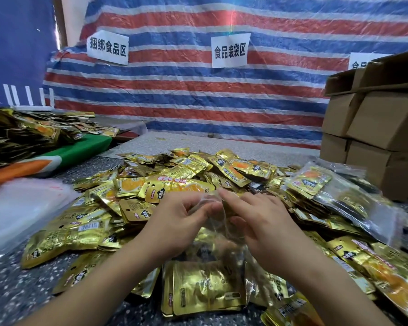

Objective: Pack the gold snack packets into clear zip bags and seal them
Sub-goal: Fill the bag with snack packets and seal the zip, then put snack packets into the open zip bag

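Left hand point(174, 222): fingers curled, pinching the mouth of the clear zip bag point(218, 231) from 9 o'clock
Right hand point(257, 220): fingers curled, pinching the same mouth from 3 o'clock
Clear zip bag: held between both hands at centre, over the heap; contents unclear
Gold snack packets point(174, 184): loose heap spread across the speckled desk point(10, 290), from 12 to 6 o'clock
Filled zip bags point(335, 191): at 2 o'clock, lying on the heap
Empty bags point(21, 208): stack at 9 o'clock
Cardboard boxes point(375, 128): stacked at 2 o'clock
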The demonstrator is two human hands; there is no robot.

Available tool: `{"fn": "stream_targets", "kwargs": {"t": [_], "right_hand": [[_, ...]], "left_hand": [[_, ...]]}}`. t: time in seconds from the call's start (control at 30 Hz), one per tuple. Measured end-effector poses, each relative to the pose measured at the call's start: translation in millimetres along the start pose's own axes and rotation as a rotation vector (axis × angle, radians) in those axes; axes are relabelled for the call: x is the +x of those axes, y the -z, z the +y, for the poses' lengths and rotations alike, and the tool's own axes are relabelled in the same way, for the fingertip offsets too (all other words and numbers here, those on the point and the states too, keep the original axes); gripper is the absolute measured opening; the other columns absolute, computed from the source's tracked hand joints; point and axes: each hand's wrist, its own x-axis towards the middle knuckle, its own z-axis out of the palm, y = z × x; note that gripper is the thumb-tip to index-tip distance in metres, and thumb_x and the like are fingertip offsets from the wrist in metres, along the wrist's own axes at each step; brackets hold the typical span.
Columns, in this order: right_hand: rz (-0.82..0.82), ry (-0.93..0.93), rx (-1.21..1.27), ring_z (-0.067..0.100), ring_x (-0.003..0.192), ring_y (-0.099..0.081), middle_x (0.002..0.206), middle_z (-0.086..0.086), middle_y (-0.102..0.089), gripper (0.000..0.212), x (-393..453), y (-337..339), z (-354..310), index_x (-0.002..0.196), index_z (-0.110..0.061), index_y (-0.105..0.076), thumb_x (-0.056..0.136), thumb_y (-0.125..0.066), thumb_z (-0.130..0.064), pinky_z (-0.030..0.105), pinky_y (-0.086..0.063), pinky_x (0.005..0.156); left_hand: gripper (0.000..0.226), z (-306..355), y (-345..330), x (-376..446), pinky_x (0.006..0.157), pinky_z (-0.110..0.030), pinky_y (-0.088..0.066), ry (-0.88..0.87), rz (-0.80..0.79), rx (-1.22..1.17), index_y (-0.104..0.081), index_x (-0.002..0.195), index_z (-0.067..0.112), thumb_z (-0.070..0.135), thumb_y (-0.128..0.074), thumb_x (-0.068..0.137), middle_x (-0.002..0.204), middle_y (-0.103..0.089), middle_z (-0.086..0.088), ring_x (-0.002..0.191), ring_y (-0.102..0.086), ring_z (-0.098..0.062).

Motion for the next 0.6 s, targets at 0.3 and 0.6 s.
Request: {"fn": "stream_targets", "kwargs": {"t": [0.3, 0.6], "right_hand": [[0.280, 0.022, 0.133, 0.021, 0.082, -0.063, 0.092, -0.006, -0.072, 0.026, 0.9, -3.0, 1.7, 0.107, -0.018, -0.073, 0.082, -0.071, -0.008, 0.040, -0.047, 0.075], [0.383, -0.033, 0.376, 0.006, 0.110, -0.056, 0.121, -0.007, -0.061, 0.034, 0.6, -4.9, 1.8, 0.126, -0.021, -0.063, 0.097, -0.050, -0.032, 0.026, -0.045, 0.095]], "left_hand": [[0.021, -0.6, 2.0, 1.1, 0.074, -0.048, -0.059, 0.011, 0.059, -0.032, -0.076, 0.089, 0.016, 0.029, -0.061, 0.095, 0.082, -0.074, -0.005, 0.079, -0.073, -0.025], [0.032, 8.4, 3.7, 4.4, 0.066, -0.054, -0.060, 0.168, 0.267, -0.183, -0.072, 0.082, 0.016, 0.040, -0.053, 0.086, 0.079, -0.074, -0.008, 0.072, -0.072, -0.032]]}}
